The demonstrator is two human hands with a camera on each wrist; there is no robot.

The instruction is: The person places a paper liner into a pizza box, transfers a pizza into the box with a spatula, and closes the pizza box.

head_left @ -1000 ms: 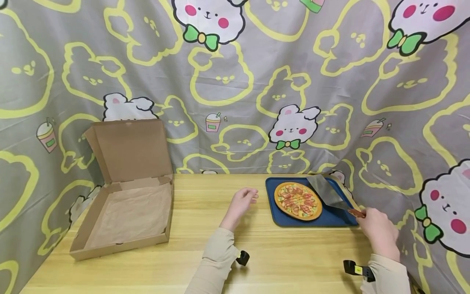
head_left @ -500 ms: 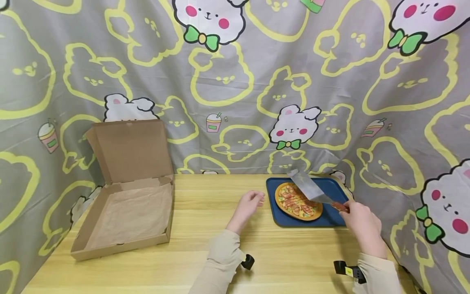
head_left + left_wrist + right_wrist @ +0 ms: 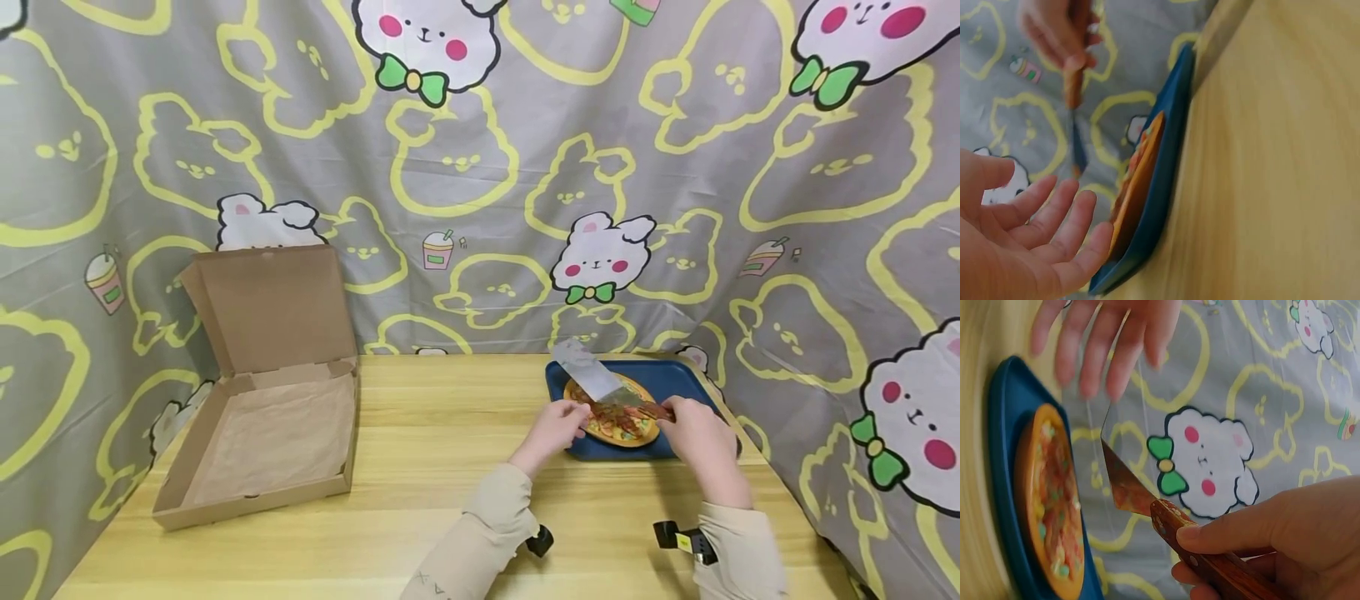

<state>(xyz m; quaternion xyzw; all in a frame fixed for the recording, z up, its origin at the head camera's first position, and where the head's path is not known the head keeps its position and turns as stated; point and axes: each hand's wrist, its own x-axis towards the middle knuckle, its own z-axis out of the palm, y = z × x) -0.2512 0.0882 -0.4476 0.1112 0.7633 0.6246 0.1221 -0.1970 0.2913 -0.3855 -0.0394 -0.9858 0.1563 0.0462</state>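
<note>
My right hand [image 3: 701, 433] grips the wooden handle [image 3: 1210, 565] of a spatula with a broad metal blade [image 3: 588, 371]. The blade is held above a round pizza [image 3: 626, 429] that lies on a blue tray [image 3: 675, 375]. In the right wrist view the blade hangs apart from the pizza [image 3: 1054, 506], its shiny face reflecting the topping. My left hand [image 3: 557, 427] is at the tray's near left corner, close to the pizza's edge. Its fingers are spread and loosely bent in the left wrist view, with nothing in the palm [image 3: 1029, 237].
A cardboard pizza box [image 3: 258, 496] stands at the left of the wooden table [image 3: 420, 417], lid raised, brown paper [image 3: 288, 433] inside. A patterned curtain [image 3: 487, 233] hangs behind the table and along both sides.
My right hand has moved left, carrying the spatula from the tray's right side across to above the pizza. My left hand has moved right, up to the tray's edge.
</note>
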